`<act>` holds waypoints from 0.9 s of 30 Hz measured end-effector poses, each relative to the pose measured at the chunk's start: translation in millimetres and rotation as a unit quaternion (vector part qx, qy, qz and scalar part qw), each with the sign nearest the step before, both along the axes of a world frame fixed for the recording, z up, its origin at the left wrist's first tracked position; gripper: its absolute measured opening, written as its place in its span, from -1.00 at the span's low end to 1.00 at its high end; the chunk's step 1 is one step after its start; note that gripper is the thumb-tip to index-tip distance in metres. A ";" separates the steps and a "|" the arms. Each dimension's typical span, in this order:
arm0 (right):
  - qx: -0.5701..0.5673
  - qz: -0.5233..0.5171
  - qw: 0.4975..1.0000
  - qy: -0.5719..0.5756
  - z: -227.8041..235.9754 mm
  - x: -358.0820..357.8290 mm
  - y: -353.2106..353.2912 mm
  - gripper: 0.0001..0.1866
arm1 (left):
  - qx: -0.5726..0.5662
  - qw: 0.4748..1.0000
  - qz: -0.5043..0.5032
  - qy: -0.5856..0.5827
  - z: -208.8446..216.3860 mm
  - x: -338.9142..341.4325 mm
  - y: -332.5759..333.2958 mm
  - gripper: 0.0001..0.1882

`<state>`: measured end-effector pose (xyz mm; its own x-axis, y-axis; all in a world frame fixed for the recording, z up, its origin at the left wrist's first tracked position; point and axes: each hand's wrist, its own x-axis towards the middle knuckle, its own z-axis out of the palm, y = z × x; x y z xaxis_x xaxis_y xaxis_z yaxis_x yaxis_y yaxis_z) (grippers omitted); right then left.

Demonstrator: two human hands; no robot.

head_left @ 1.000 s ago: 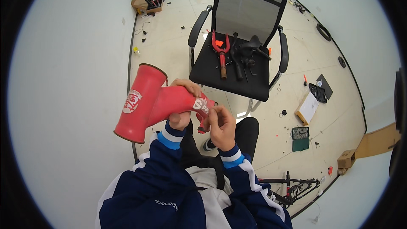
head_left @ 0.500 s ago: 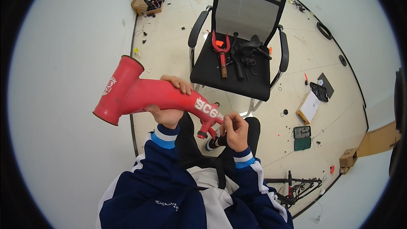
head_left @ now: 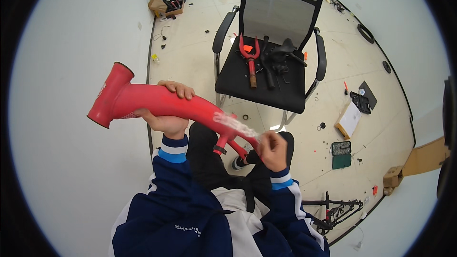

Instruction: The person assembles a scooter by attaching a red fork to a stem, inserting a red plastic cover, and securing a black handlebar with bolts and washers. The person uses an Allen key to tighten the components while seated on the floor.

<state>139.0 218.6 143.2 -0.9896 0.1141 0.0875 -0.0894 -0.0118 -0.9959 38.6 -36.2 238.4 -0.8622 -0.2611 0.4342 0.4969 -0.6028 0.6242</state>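
My left hand (head_left: 169, 123) is closed round the thick tube of a red bicycle frame (head_left: 159, 100), thumb below and fingers over the top. The frame is held across my lap, its wide head tube at the left and thinner stays at the right. A white lettered sticker (head_left: 233, 124), smeared by motion, runs along the tube's right part. At the sticker's right end my right hand (head_left: 273, 151) is closed in a pinch, the sticker's edge seemingly between the fingers. How much of the sticker has come off the tube I cannot tell.
Ahead stands a black mesh chair (head_left: 262, 88) holding a red fork (head_left: 251, 62), a black saddle (head_left: 285, 50) and dark bars. To the right on the floor lie a white box (head_left: 348, 120), a green case (head_left: 341, 161) and a black bicycle frame (head_left: 335, 209). A wall (head_left: 76, 138) rises at left.
The red frame and my left hand have moved left. My right hand has shifted slightly right and down, the white sticker now blurred and reaching further toward it.
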 end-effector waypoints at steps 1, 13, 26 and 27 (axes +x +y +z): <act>0.055 -0.101 0.993 0.032 -38.4 -4.5 31.9 -0.82 | -0.006 1.000 0.003 0.004 3.1 -2.4 -5.1 -0.02; 0.106 -0.278 0.940 -0.166 -110.3 78.0 270.4 -0.78 | -0.067 0.987 0.077 0.124 36.2 -17.7 -61.6 -0.08; 0.111 -0.403 0.895 -0.158 -165.2 -99.4 285.0 -0.60 | -0.008 0.999 0.004 0.030 22.2 -12.0 -17.2 -0.14; 0.183 -0.435 0.870 -0.145 -159.6 -121.3 291.1 -0.61 | -0.010 0.999 0.005 0.032 21.9 -12.6 -17.9 -0.14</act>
